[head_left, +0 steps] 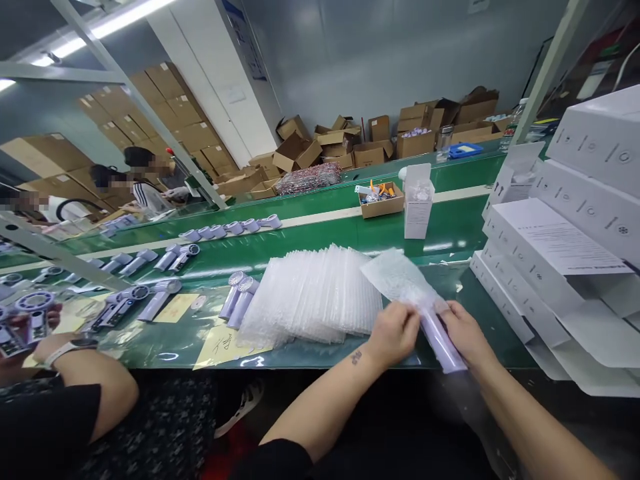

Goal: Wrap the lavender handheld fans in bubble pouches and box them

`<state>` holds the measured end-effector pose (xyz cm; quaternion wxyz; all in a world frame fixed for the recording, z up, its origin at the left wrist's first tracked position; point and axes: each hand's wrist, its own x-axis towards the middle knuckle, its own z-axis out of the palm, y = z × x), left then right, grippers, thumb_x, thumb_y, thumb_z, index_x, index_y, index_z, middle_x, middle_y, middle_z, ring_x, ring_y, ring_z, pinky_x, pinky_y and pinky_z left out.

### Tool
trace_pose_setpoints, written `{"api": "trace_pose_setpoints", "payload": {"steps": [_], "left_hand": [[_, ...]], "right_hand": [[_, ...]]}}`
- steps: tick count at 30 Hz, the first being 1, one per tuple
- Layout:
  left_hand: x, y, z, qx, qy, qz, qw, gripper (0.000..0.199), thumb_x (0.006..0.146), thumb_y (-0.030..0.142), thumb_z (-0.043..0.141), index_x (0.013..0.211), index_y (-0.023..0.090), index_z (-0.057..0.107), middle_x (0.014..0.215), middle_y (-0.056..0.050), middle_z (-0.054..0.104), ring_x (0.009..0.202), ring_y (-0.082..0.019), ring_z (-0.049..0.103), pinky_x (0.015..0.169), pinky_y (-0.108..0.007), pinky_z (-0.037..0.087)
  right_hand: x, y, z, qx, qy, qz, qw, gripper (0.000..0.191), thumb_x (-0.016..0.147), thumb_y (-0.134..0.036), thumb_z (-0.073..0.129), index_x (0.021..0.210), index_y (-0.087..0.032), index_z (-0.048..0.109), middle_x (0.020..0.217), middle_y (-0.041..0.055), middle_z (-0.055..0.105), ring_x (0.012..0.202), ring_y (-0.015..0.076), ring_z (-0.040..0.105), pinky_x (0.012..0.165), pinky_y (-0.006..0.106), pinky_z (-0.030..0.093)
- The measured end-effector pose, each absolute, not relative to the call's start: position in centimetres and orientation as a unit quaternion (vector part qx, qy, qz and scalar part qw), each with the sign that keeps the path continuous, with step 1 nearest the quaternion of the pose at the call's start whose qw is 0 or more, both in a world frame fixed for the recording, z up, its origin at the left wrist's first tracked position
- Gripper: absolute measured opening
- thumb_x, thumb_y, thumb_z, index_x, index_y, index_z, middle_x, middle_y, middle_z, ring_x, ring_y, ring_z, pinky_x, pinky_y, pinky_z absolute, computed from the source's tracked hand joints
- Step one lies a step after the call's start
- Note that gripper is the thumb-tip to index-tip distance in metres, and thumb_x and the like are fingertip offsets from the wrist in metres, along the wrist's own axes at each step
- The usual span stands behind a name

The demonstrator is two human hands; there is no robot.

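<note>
A lilac handheld fan [443, 343] is partly inside a clear bubble-wrap bag [400, 275], its handle end pointing down toward me. My left hand [397, 335] pinches the bag's near edge on the left side. On the other side, my right hand [464, 331] has its fingers closed on the bag's edge beside the handle. The fan's head is hidden by the bag. Just left of my left hand lies a fanned-out stack of bubble-wrap bags [313, 293]. Two more lilac fans [240, 299] lie at the stack's left end.
White printed boxes [555, 247] are piled at the right with open flaps. An upright white box [419, 203] and a carton of small parts [381, 201] stand on the green conveyor [320, 230]. A co-worker's arm [85, 357] is at the left, near more fans.
</note>
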<state>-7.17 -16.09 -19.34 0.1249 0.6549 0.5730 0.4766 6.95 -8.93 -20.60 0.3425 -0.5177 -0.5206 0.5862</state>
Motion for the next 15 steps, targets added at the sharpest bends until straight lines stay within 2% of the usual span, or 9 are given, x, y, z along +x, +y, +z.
{"api": "trace_pose_setpoints", "payload": {"steps": [3, 6, 11, 15], "left_hand": [[-7.4, -13.1, -16.6, 0.414, 0.614, 0.571, 0.354, 0.01, 0.08, 0.022, 0.05, 0.072, 0.016, 0.051, 0.052, 0.002, 0.051, 0.044, -0.009, 0.049, 0.041, -0.019, 0.037], [-8.2, -9.6, -12.6, 0.256, 0.564, 0.636, 0.459, 0.013, 0.07, 0.012, 0.053, 0.059, 0.014, 0.046, 0.046, 0.004, 0.046, 0.04, -0.006, 0.045, 0.036, -0.016, 0.027], [-10.5, -7.5, -6.7, 0.227, 0.557, 0.666, 0.441, 0.02, 0.062, 0.007, 0.061, 0.052, 0.013, 0.044, 0.044, 0.005, 0.043, 0.038, -0.004, 0.043, 0.038, -0.015, 0.024], [-13.2, -9.3, -3.2, 0.405, 0.521, 0.656, 0.367, 0.013, 0.068, 0.015, 0.062, 0.06, 0.013, 0.052, 0.053, 0.002, 0.051, 0.042, -0.005, 0.046, 0.04, -0.015, 0.028]], "right_hand": [[6.6, -6.9, -16.6, -0.538, -0.617, 0.498, 0.286, 0.023, 0.076, -0.038, 0.055, 0.062, -0.02, 0.053, 0.05, -0.0033, 0.055, 0.047, 0.0123, 0.05, 0.04, 0.021, 0.036], [5.7, -4.3, -10.8, -0.501, -0.623, 0.539, 0.265, 0.023, 0.074, -0.029, 0.061, 0.056, -0.019, 0.051, 0.043, -0.0019, 0.053, 0.039, 0.0102, 0.046, 0.035, 0.02, 0.033], [4.0, -1.8, -4.2, -0.484, -0.631, 0.529, 0.296, 0.023, 0.071, -0.015, 0.066, 0.053, -0.016, 0.052, 0.041, -0.0004, 0.051, 0.035, 0.007, 0.046, 0.031, 0.014, 0.032], [4.1, -2.1, -1.5, -0.45, -0.608, 0.543, 0.365, 0.019, 0.076, -0.014, 0.061, 0.06, -0.016, 0.052, 0.048, -0.0015, 0.051, 0.037, 0.0044, 0.043, 0.029, 0.012, 0.031]]}}
